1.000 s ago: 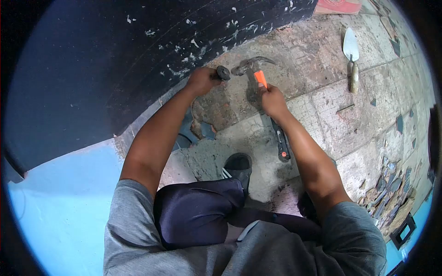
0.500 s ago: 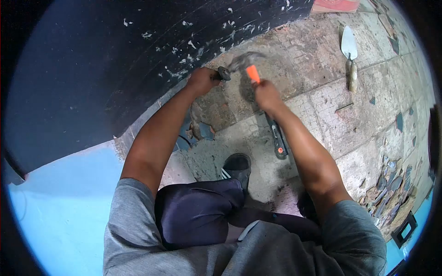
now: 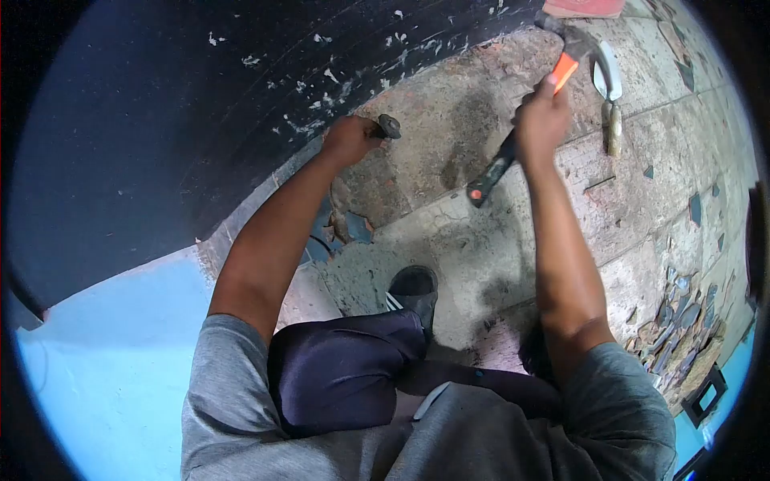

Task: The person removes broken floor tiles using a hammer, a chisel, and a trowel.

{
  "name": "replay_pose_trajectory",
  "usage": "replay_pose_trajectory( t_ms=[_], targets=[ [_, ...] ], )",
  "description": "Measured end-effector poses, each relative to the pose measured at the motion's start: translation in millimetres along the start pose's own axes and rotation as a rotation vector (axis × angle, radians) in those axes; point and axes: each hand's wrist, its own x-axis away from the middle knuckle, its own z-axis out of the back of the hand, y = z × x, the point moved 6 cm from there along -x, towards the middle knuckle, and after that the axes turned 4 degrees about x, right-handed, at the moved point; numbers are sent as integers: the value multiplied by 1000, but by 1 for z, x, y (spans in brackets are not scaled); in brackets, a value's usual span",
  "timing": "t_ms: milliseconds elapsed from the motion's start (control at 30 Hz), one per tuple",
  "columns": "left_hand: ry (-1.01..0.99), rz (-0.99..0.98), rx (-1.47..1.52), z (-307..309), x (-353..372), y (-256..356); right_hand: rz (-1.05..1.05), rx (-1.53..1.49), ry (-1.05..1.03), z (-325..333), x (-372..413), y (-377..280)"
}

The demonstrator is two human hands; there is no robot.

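Diagonally forward and right, hammer (image 3: 566,72); rightward, dark tool (image 3: 389,127); hands (image 3: 542,128) (image 3: 350,142) tight around both.

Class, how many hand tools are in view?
3: a hammer in the right hand, a dark-headed tool in the left hand, and a trowel on the floor. Others could be hidden.

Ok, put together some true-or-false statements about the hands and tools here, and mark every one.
1. The right hand holds a hammer. True.
2. The left hand is wrapped around a dark tool. True.
3. The hammer's head is touching that tool. False: it is well apart, off to the right.
4. A trowel lies on the floor. True.
5. The trowel's blade is orange. False: it is pale; the orange is on the hammer.
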Motion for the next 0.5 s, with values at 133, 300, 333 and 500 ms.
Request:
replay_pose_trajectory(
  t_ms=[133,300,333,500],
  targets=[
    [-82,-1,-156,7,7,22,52,524,-607,-66,103,46],
    [-209,-19,-385,-14,24,-27,-36,405,-902,-81,166,74],
    [-159,-20,-327,-5,33,-23,-89,378,-880,-76,169,74],
    [-108,-38,-248,-12,45,-20,-132,494,-890,-64,144,85]
  ],
)
